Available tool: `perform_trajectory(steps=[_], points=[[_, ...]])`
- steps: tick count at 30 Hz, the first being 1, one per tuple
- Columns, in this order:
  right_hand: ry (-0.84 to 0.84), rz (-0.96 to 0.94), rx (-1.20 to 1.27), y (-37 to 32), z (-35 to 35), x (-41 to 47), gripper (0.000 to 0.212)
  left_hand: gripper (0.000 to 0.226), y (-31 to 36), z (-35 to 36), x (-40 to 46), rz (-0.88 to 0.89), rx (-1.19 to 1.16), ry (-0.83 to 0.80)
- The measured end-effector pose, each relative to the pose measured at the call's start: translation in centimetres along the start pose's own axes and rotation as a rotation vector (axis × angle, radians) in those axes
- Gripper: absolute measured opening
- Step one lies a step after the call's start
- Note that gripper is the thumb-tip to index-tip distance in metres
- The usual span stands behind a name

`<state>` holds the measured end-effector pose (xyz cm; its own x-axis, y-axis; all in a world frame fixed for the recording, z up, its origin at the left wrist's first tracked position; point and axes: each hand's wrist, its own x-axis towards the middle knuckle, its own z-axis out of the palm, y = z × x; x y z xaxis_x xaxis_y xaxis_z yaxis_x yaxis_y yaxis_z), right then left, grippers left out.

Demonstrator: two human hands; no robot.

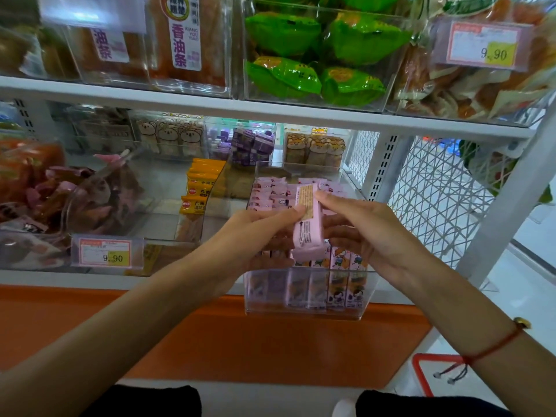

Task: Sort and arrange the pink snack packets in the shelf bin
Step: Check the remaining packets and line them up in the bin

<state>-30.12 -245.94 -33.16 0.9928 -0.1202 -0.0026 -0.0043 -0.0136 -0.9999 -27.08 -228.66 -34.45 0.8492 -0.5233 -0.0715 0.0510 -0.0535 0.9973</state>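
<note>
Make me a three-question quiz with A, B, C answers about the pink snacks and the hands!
1. Where is the clear bin of pink packets?
A. On the floor
B. At the front of the lower shelf
C. On the top shelf

2. What colour are the packets in the bin on the shelf above?
A. Green
B. Blue
C. Black

3. What is happening to the pink packet above the bin?
A. It lies on the floor
B. It sits untouched in a row
C. Both hands hold it

Answers: 1 B, it juts over the lower shelf's edge. 2 A, they are bright green. 3 C, the left hand and right hand have fingers on it.
</note>
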Motion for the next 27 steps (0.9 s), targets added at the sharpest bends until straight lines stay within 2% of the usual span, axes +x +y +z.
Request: perform_trajectory(steps=[3,7,8,11,15,17,20,22,24,27], points=[[-0.02,-0.054,-0.035,0.0,0.0,0.0,0.048,0.028,0.0,0.0,0.1,0.056,-0.012,0.036],[-0.094,-0.187,-0.133,0.3,0.4,-0.3,0.074,0.025,0.1,0.0,0.2,0.218,-0.051,0.256],[-0.098,-0.236,-0.207,0.5,0.8,-0.5,0.073,0.028,0.0,0.1,0.3,0.228,-0.08,0.295],[-0.073,-0.385,-0.327,1.1,1.5,-0.7,0.048,0.045,-0.2,0.3,0.4,0.239,-0.05,0.347],[-0.139,-0.279,-0.252,0.8,0.6,-0.4,0.031,0.084,0.1,-0.9,0.5,0.262,-0.136,0.337],[-0.189,-0.181,-0.106,0.8,0.3,-0.1,0.035,0.078,0.5,-1.4,0.3,0.272,-0.203,0.286],[-0.172,-0.107,0.11,1.0,0.3,0.3,0.039,0.034,0.5,-1.2,0.0,0.301,-0.209,0.275],[-0.117,-0.1,0.233,0.9,0.2,0.5,0.044,0.017,0.3,-0.9,-0.1,0.306,-0.204,0.323],[-0.049,-0.108,0.317,0.9,0.2,0.7,0.042,0.02,0.1,-0.6,0.0,0.324,-0.174,0.318],[0.028,-0.063,0.419,1.1,0.0,1.2,0.029,0.047,-0.1,-0.3,0.1,0.4,0.027,0.271]])
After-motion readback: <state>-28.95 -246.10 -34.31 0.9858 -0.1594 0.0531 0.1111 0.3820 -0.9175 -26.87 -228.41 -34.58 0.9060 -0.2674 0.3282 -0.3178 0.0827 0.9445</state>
